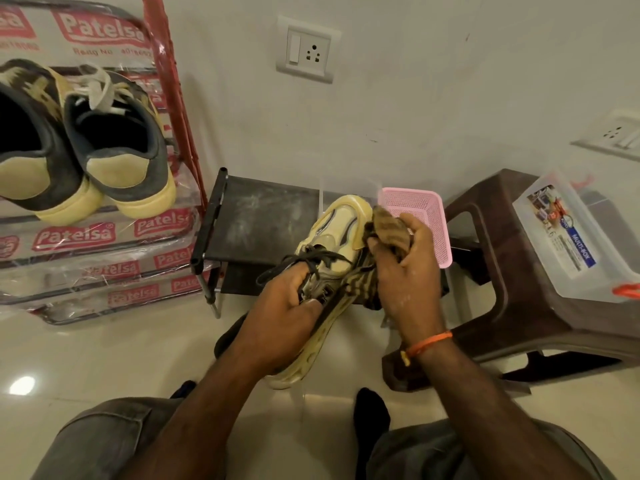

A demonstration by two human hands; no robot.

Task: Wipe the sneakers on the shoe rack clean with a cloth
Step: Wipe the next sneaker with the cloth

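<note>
At centre frame, your left hand (287,299) grips the cream sneaker (332,258) by its laced collar, steadying it toe-away above the floor; your right hand (405,268) clenches a striped brown cloth (384,230) against the shoe's right side, placed for wiping; a dark suede pair (86,143) waits on the wrapped shoe rack (104,237), upper left; a pink basket (426,216) sits behind.

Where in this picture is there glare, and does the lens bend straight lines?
Head view: a bright glare spot on the floor tiles at lower left; shiny reflections on the plastic wrap of the stacked chairs; the wide lens bows the wall socket and tilts the stool; hands and sneaker look sharp.
</note>
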